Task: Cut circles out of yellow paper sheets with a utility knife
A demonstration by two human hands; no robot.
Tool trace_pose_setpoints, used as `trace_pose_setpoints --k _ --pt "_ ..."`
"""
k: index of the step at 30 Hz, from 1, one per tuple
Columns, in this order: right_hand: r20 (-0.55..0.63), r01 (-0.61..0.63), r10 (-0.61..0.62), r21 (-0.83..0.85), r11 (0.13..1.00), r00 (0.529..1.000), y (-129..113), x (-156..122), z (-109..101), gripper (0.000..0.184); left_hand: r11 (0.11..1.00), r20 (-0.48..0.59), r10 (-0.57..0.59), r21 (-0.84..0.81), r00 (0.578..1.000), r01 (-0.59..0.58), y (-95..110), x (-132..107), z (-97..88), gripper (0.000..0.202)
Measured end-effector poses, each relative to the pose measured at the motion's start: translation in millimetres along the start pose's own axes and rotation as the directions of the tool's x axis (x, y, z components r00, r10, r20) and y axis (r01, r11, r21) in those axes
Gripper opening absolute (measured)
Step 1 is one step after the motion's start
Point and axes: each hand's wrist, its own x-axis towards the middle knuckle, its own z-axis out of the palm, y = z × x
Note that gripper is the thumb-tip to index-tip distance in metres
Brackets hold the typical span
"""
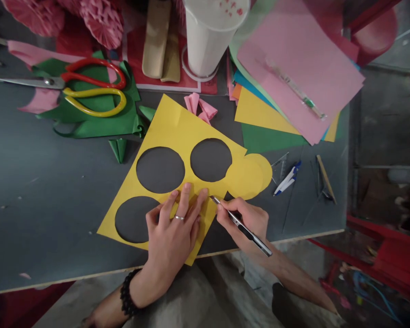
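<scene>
Head view: we see our left hand point(172, 234) spread, fingers apart, pressing a yellow sheet point(171, 123) flat at the table's point(71, 196) near middle. Our right hand point(254, 220) grips a slim craft knife point(249, 233) — its tip at the sheet, just beside the left fingertips. We count 3 round holes; yellow discs point(249, 175) overlap the sheet's right edge. Far right, a clear strip point(297, 90) lies on pink paper point(314, 68) — its markings too blurred for us to read.
</scene>
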Motion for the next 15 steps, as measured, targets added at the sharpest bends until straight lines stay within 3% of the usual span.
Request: trace_pose_setpoints --k 3,15 --pt "0.02 -0.004 0.004 0.01 1.0 1.0 -1 -2 0 0.01 1.0 -0.002 0.004 -0.007 1.0 -0.004 0 1 -0.8 0.065" --pt "-0.104 -0.062 0.06 -0.013 0.998 0.993 -5 -15 13 0.011 0.999 0.021 -0.006 -0.048 1.0 0.007 -2 3 -3.6 0.063"
